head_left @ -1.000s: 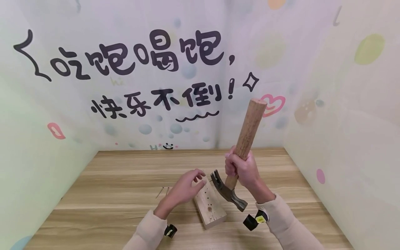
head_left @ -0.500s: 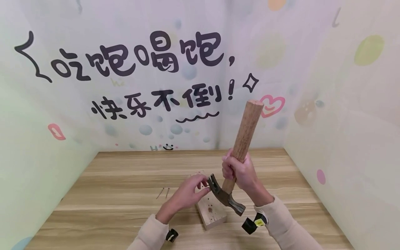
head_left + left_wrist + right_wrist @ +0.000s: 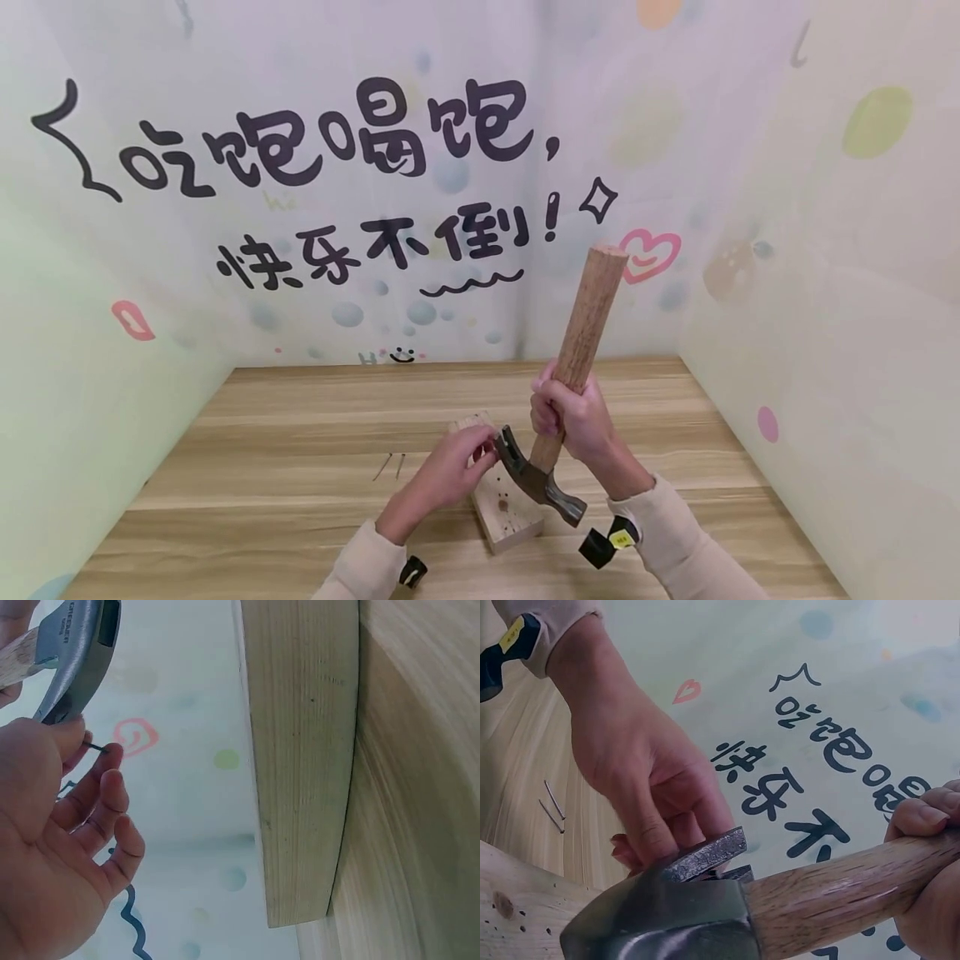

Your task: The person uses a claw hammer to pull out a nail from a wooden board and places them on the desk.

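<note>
My right hand [image 3: 585, 421] grips a claw hammer [image 3: 588, 325] by its wooden handle near the head. The handle points up and the metal head hangs low, its claw towards the left. At the claw tips, my left hand [image 3: 450, 462] pinches a thin nail [image 3: 96, 747] between thumb and index finger; the other fingers are loosely bent. The left wrist view shows the thumb against the claw. Whether the nail sits in the claw's slot is hidden. Under the left hand and hammer lies a wooden block [image 3: 510, 517] with several small dark holes.
Two loose nails [image 3: 383, 467] lie on the wood-grain table [image 3: 300, 533] left of the block. A printed fabric wall [image 3: 337, 67] with dark lettering stands behind the table, and pale side walls flank it. Each wrist carries a black camera [image 3: 597, 547].
The hammer has come slightly down and to the left. My left hand has met the claw, its thumb and index finger drawing together there. The block and loose nails stay put.
</note>
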{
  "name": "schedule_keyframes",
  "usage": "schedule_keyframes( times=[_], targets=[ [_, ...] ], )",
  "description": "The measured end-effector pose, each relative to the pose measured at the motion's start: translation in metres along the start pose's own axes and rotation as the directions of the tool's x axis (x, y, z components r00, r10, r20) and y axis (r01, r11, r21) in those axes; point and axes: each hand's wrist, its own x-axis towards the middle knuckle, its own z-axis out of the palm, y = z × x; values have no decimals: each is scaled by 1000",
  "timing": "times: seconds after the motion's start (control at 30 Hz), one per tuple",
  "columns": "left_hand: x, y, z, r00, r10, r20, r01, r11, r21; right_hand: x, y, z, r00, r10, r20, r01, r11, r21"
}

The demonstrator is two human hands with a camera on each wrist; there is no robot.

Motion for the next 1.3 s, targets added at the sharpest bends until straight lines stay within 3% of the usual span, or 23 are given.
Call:
schedule_keyframes(
  times=[0.23, 0.53, 0.8, 1.03, 1.3],
  targets=[
    [-2, -3, -2, 999, -20, -49, 20, 1000, 0, -2, 5, -1, 999, 32, -22, -33, 999, -33],
    [-7, -9, -5, 998, -16, -57, 16, 1000, 8, -4, 13, -1, 999, 42, -29, -43, 998, -52],
    [-13, -18, -11, 991, -112, -77, 112, 994, 0, -5, 29, -2, 993, 75, -88, -85, 990, -117],
    [-21, -33, -20, 973, -223, -49, 222, 975, -27, -4, 44, -3, 987, 100, -125, -120, 978, -170],
    [-31, -51, -36, 958, -276, -78, 276, 961, 0, -3, 55, -5, 986, 108, -123, -130, 973, -191]
  ],
)
